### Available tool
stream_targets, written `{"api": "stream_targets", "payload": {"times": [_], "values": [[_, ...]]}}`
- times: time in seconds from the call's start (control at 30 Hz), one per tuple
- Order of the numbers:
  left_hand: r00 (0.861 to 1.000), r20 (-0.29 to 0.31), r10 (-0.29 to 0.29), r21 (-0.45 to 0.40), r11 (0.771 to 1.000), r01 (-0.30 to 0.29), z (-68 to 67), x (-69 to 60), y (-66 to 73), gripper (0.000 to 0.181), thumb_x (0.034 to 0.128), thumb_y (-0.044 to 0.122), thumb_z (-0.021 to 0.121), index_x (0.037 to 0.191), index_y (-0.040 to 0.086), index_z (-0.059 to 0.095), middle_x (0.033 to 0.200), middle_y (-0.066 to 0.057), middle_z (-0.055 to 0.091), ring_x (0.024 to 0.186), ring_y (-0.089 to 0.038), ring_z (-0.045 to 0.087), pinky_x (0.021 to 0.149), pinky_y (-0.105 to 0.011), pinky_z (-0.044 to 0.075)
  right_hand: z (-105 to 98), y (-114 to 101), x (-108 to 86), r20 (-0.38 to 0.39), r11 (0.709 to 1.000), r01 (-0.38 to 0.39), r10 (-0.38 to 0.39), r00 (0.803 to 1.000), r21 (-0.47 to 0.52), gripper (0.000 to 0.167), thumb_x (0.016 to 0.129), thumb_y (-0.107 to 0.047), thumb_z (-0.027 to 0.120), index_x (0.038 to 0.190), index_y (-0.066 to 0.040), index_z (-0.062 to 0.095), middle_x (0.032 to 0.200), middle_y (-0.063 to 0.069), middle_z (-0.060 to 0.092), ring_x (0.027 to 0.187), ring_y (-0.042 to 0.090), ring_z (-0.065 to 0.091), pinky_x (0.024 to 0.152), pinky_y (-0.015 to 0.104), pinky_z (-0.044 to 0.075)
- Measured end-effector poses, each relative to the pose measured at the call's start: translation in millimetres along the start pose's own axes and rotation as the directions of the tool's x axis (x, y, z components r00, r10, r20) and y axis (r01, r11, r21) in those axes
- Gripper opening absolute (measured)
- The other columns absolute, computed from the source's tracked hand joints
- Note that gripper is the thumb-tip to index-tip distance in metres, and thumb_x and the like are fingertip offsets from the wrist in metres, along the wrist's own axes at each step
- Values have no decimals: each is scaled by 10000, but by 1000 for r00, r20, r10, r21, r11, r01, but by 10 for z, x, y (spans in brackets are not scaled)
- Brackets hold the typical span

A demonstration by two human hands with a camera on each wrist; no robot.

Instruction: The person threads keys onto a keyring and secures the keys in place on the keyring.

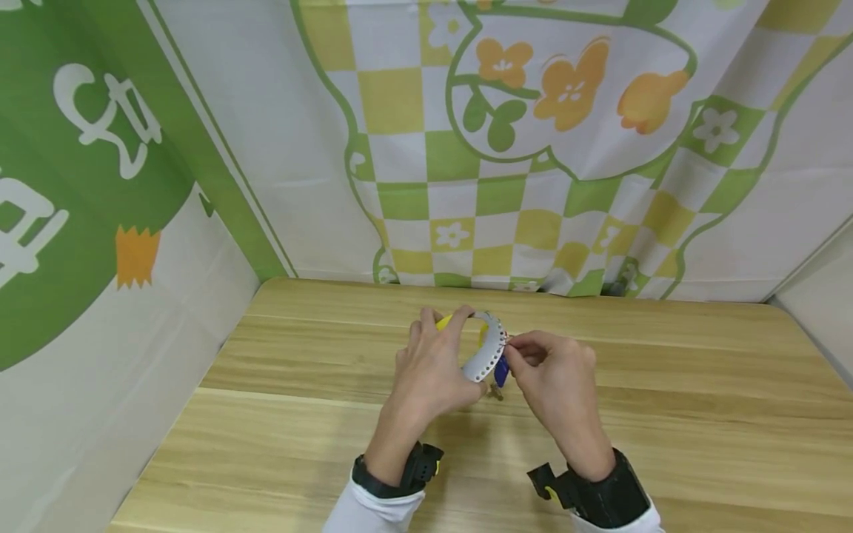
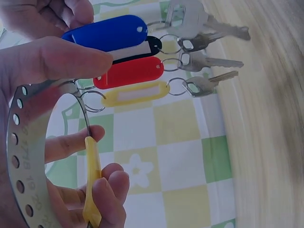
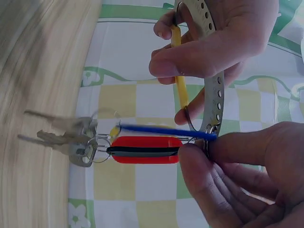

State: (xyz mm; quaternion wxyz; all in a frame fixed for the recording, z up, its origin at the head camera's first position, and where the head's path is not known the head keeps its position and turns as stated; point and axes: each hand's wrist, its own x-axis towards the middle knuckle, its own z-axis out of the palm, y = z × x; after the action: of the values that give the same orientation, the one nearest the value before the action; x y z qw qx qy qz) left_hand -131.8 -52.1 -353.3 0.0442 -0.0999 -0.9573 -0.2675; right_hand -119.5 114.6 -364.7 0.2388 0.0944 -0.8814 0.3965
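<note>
A curved metal key holder [image 1: 489, 352] with numbered holes and a yellow handle [image 2: 92, 171] is held up above the table in my left hand [image 1: 429, 363]. From it hang a blue key tag [image 2: 114, 33], a black tag [image 2: 153, 45], a red tag [image 2: 130, 72] and a yellow tag [image 2: 135, 93]. Silver keys [image 2: 216, 62] dangle from the tags by small rings. At the holder's edge, my right hand [image 1: 556, 377] pinches the ring end of the blue tag between thumb and index finger. Those fingertips partly hide the ring and the hole beside it.
Below the hands lies a wood-grain table [image 1: 286, 444]. A checked, flowered curtain [image 1: 460, 200] hangs along its back edge, and a green and white cloth [image 1: 200, 296] covers the left side. Both wrists wear black bands [image 1: 603, 488].
</note>
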Motion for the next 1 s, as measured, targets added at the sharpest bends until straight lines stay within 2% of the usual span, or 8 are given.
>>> {"api": "stream_targets", "payload": {"times": [0.13, 0.3, 0.4, 0.5, 0.63, 0.73, 0.83, 1.0], "values": [[1000, 6, 5, 3, 1000, -5, -2, 6, 2, 986, 598, 273, 930, 1480, 276, 489, 1311, -185, 460, 1087, -328, 516, 655, -431, 451, -12, 35, 6, 2, 997, 73, -73, 997, 23, 49, 813, 38, 805, 855, 19, 791, 757, 98, 743, 617, 152, 703, 537, 319, 560], [1000, 24, 17, -11, 1000, -17, -10, 8, -3, 995, 595, 246, 926, 1486, 288, 486, 1320, -183, 454, 1069, -317, 519, 642, -402, 428, -32, 89, 19, 11, 984, 175, -175, 984, 33, 128, 763, 90, 828, 852, 4, 795, 765, 94, 746, 623, 132, 703, 544, 300, 554], [999, 30, 16, -12, 1000, -16, -16, 10, -8, 993, 602, 246, 919, 1491, 286, 477, 1330, -180, 450, 1087, -318, 519, 640, -398, 423, -36, 95, 26, 14, 979, 203, -203, 979, 25, 135, 762, 84, 833, 856, -4, 794, 765, 86, 746, 628, 127, 702, 549, 296, 552], [1000, 28, 8, -5, 1000, -8, -17, 11, -8, 988, 611, 259, 916, 1494, 289, 472, 1330, -175, 452, 1101, -320, 516, 646, -406, 428, -36, 79, 28, 18, 986, 167, -167, 986, 23, 118, 778, 60, 831, 864, -12, 792, 771, 78, 746, 636, 127, 702, 559, 303, 560], [1000, 14, -1, -2, 1000, 1, -8, 9, -3, 988, 608, 283, 926, 1489, 279, 479, 1320, -181, 460, 1105, -328, 513, 658, -433, 446, -27, 38, 19, 16, 998, 56, -56, 998, 12, 58, 813, -3, 825, 857, -17, 789, 756, 62, 739, 625, 129, 692, 559, 318, 561], [1000, 3, -8, -1, 1000, 8, -2, 6, 4, 988, 606, 300, 930, 1488, 260, 485, 1317, -186, 464, 1114, -337, 511, 672, -459, 465, -17, 18, 10, 3, 1000, 12, -12, 1000, 1, 41, 831, -37, 819, 844, -13, 788, 742, 58, 735, 615, 137, 688, 554, 335, 560], [1000, -2, -11, -1, 1000, 11, -4, 2, 10, 985, 609, 301, 930, 1488, 249, 489, 1327, -191, 465, 1132, -345, 509, 684, -473, 475, -9, 14, 7, -10, 1000, 29, -29, 1000, 9, 39, 832, -20, 814, 849, 4, 789, 752, 75, 741, 617, 149, 697, 548, 342, 564], [1000, 10, -2, -8, 1000, 2, -12, -6, 8, 981, 607, 277, 930, 1485, 273, 491, 1336, -186, 459, 1123, -337, 512, 670, -439, 450, -18, 50, 16, -9, 992, 123, -123, 992, 20, 87, 785, 69, 821, 844, 13, 791, 763, 99, 745, 619, 145, 700, 539, 321, 558]]}}
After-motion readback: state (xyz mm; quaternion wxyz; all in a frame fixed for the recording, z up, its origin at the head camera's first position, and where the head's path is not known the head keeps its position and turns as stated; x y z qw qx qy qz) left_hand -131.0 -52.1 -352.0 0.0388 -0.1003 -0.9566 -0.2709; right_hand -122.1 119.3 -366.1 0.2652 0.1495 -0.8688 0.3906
